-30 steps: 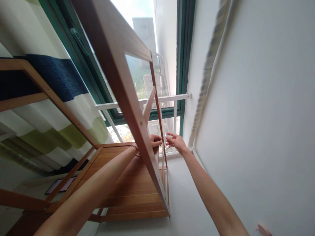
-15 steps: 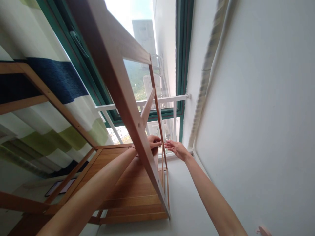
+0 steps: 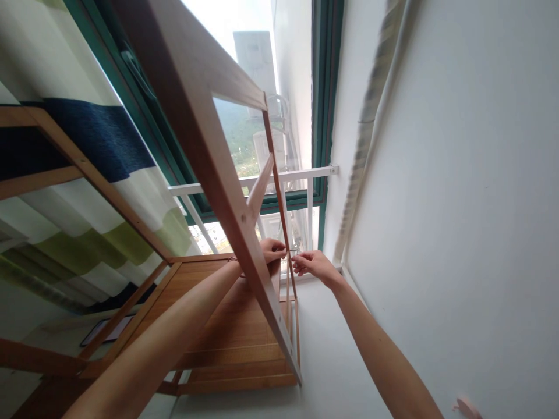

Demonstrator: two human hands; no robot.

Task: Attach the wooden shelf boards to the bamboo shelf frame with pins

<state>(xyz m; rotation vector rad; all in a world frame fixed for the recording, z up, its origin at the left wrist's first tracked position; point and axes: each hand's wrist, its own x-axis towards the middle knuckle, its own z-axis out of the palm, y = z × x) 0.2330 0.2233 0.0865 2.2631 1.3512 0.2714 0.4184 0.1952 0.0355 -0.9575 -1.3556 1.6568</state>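
Note:
A wooden shelf rack with a long slanting front post stands before me. My left hand reaches behind this post, its fingers closed at the edge of a wooden shelf board, close to the thin rear upright. On the other side of that upright, my right hand has its fingers pinched together. A thin, bent metal rod that looks like a hex key runs from these fingertips to the upright. Its end at the wood is too small to make out.
A green-framed window with a white railing lies behind the rack. White wall fills the right side, with a wrapped pipe along it. A striped curtain and another wooden frame are at left.
My right hand's fingers, spread out before, have curled into a pinch beside the upright. My left hand stays at the board; the view has shifted slightly.

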